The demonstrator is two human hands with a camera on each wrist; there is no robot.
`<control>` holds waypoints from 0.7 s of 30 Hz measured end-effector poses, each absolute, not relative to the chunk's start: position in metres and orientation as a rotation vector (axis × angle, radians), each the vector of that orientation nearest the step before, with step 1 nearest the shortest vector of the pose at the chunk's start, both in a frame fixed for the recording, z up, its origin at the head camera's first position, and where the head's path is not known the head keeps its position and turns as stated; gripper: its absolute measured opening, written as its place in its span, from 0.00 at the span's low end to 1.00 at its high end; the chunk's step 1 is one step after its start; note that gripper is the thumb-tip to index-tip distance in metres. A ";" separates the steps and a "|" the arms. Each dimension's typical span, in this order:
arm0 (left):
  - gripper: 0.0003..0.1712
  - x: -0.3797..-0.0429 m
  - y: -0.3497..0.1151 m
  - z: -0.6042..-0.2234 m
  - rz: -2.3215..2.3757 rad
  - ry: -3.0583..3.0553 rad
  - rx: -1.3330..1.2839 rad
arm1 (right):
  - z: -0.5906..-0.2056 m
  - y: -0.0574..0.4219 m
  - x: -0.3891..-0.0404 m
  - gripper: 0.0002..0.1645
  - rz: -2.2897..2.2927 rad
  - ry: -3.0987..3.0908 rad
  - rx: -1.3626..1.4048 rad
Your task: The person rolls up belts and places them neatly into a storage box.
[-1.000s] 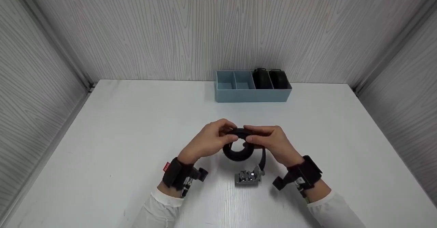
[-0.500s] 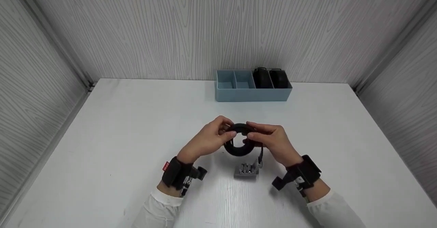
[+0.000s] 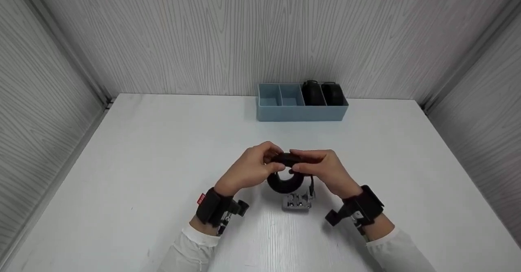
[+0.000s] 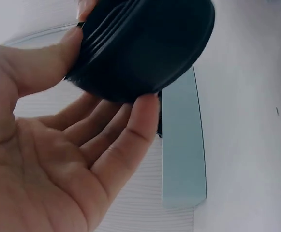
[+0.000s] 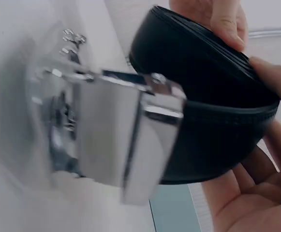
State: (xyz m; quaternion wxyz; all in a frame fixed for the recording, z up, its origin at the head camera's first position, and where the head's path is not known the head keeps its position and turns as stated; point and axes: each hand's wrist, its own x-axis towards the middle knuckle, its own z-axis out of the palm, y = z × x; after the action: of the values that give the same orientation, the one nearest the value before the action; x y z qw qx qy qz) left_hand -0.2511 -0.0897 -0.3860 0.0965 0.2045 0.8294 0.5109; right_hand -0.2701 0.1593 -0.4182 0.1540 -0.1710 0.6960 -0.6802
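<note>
A black belt (image 3: pixel 281 185), wound into a ring-shaped coil, is held between both hands in the middle of the head view. My left hand (image 3: pixel 246 170) pinches its upper left side, thumb on the near face and fingers behind. On the upper right, my right hand (image 3: pixel 329 170) grips the coil the same way. From the coil's right side a short end runs down to the silver buckle (image 3: pixel 296 202), which hangs below the ring. The right wrist view shows this buckle (image 5: pixel 109 130) large and blurred, with the layered belt (image 5: pixel 203 145) behind it.
At the back of the white table (image 3: pixel 163 141) stands a blue divided box (image 3: pixel 301 113). Two black coiled belts (image 3: pixel 312 93) fill its right compartments; the left ones show bare bottoms. Wood-grained panels (image 3: pixel 203 36) enclose the back and sides.
Both hands rose slightly with the coil, then came back down. The coil's top has tilted, and the buckle now hangs closer beneath the ring than a second ago.
</note>
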 end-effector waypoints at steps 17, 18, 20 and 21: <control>0.21 -0.252 -0.094 -0.382 1.745 2.335 0.481 | -0.423 0.163 -0.275 0.31 -2.046 2.022 -0.466; 0.21 -0.252 -0.094 -0.381 1.716 2.322 0.477 | -0.422 0.165 -0.276 0.31 -2.012 2.021 -0.470; 0.21 -0.251 -0.094 -0.381 1.658 2.308 0.479 | -0.420 0.169 -0.277 0.31 -1.939 2.027 -0.480; 0.21 -0.251 -0.094 -0.382 1.628 2.312 0.489 | -0.420 0.171 -0.278 0.31 -1.903 2.028 -0.484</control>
State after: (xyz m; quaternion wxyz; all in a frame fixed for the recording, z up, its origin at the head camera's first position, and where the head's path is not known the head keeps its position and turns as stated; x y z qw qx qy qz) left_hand -0.2514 -0.0938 -0.3817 0.1358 0.1687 0.7983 0.5620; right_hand -0.2778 0.1706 -0.4200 0.1586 -0.1692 0.7093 -0.6656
